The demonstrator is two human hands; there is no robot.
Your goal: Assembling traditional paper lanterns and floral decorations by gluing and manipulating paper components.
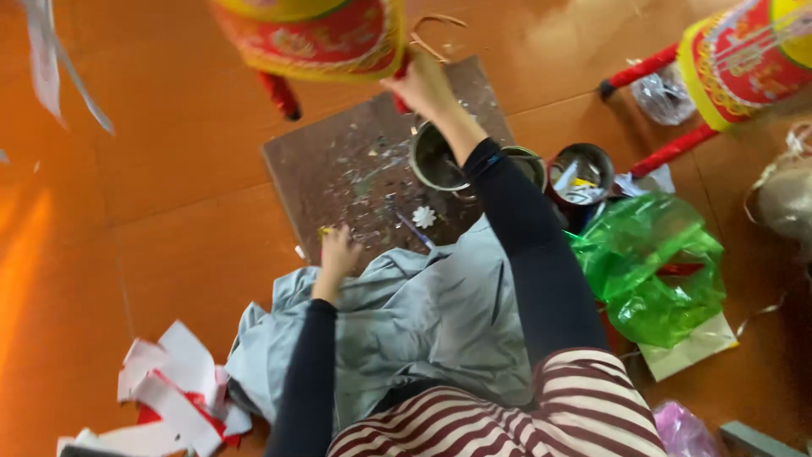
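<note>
My right hand (423,85) is closed on a red leg of the red-and-yellow lantern (313,34), held above the far edge of the brown board (338,165). My left hand (338,254), fingers curled, pinches something small at the board's near edge; what it is, I cannot tell.

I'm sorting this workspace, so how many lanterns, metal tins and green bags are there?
Lanterns: 2, one held up by the right hand, one at top right.
Metal tins: 3, at and.
Green bags: 1.
Total: 6.
The left hand rests on the board.
</note>
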